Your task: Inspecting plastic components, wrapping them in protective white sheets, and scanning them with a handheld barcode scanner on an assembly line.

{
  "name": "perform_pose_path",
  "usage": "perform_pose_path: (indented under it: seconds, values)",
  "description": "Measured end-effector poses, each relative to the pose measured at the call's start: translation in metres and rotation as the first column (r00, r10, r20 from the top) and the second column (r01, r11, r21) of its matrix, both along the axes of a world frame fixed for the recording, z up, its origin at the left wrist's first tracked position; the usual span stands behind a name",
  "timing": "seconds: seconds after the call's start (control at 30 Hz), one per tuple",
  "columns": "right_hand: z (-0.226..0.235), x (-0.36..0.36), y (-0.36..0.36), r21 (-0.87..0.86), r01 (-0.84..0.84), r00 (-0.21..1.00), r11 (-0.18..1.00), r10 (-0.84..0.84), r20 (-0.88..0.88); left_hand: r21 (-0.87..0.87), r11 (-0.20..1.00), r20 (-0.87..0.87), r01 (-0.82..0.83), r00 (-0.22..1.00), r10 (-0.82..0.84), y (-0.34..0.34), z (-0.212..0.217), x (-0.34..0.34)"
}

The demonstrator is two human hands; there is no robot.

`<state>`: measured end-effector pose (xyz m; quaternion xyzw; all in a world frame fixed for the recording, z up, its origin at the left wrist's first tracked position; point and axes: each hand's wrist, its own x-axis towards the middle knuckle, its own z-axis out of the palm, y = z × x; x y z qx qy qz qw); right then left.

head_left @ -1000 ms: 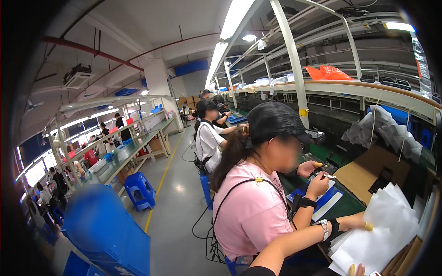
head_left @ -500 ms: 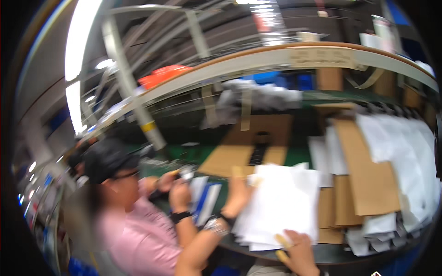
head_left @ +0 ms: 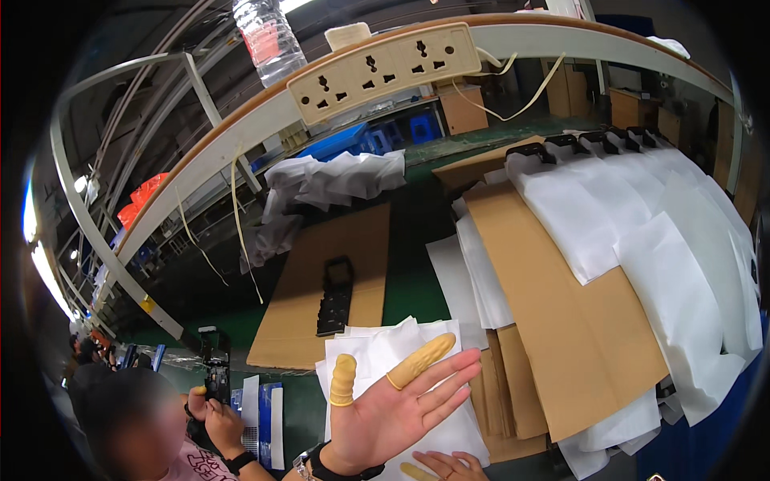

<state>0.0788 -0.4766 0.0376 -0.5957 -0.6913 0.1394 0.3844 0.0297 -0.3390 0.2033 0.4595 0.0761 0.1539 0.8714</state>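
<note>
My left hand (head_left: 389,409) is raised palm up over a stack of white sheets (head_left: 459,429), its fingers stretched out with nothing in them. Yellow finger cots cover its thumb and index finger; a metal bracelet and a black band circle the wrist. At the lower edge my right hand (head_left: 447,466), partly cut off, lies with fingers extended at the stack's near side. One yellow cot shows on it. Beyond the stack, a long black plastic part (head_left: 334,305) rests on a flat cardboard sheet (head_left: 365,276).
On the right are cardboard sheets (head_left: 561,321) and many white sleeves (head_left: 674,280) with black parts at their far ends. A person in a black cap (head_left: 112,401) works at the left, holding a black part (head_left: 215,365). Overhead runs a rail with a socket strip (head_left: 385,68).
My left hand has lifted from the stack's left side and turned palm up. My right hand has slipped lower in the picture. The view has swung right and tilted.
</note>
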Motion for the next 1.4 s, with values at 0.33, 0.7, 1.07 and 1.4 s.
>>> perform_pose_path:
  seconds: [0.33,0.7,1.07,1.4]
  values:
    - [-0.009,0.004,0.002,0.009,0.022,0.999,1.0,-0.022,-0.048,0.188,0.981,-0.079,-0.047,0.995,0.063,0.015,-0.005,0.019]
    - [-0.026,-0.005,0.002,0.063,-0.011,0.999,0.998,0.013,-0.036,0.878,-0.469,0.175,-0.097,0.976,0.127,0.013,-0.006,0.195]
    - [-0.007,0.014,-0.002,0.061,-0.072,0.989,0.996,0.079,-0.122,0.824,-0.565,0.122,0.049,0.958,0.261,0.009,-0.003,0.151]
    - [-0.018,0.002,0.002,0.083,-0.025,0.992,0.996,0.035,-0.118,0.883,-0.318,-0.112,0.346,0.812,0.573,-0.044,-0.069,-0.087]
